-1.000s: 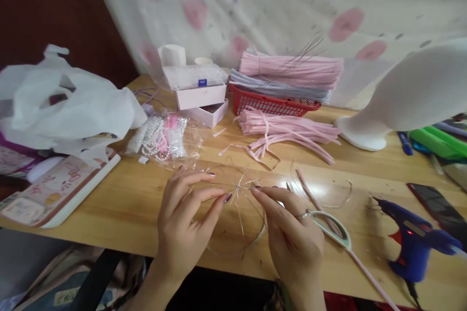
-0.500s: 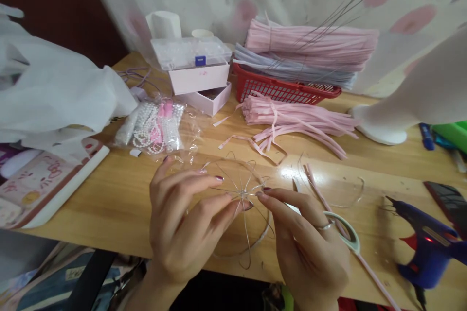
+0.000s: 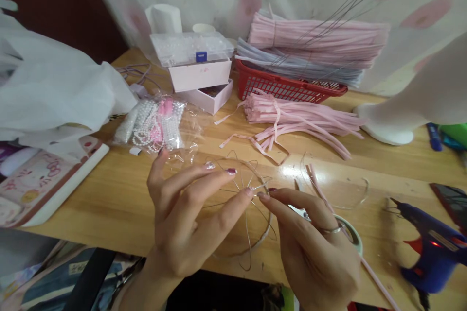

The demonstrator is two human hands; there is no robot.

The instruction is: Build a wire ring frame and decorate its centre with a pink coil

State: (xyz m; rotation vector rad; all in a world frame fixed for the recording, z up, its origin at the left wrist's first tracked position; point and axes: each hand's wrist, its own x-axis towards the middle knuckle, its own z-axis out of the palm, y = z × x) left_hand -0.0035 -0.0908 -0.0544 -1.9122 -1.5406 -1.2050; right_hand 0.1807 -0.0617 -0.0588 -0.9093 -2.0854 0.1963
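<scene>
A thin silver wire frame (image 3: 245, 214), a hoop with several wires fanning out from its middle, lies over the front of the wooden table (image 3: 120, 194). My left hand (image 3: 186, 218) pinches the wires at the hub with thumb and forefinger, its other fingers spread. My right hand (image 3: 314, 243), a ring on one finger, pinches the same hub from the right side. Scissors with a pale green handle (image 3: 352, 235) lie partly under my right hand.
A bundle of pink strips (image 3: 299, 119) lies ahead, and a red basket (image 3: 284, 88) of pink and grey stems stands behind it. Pink boxes (image 3: 199, 75), bagged pearl beads (image 3: 156, 126) and a white bag (image 3: 54, 92) sit left. A blue glue gun (image 3: 430, 248) rests right, near a white foam form (image 3: 408, 107).
Both hands have shifted slightly right and toward me with the wire frame, still pinching its hub. The camera has tilted down and moved closer.
</scene>
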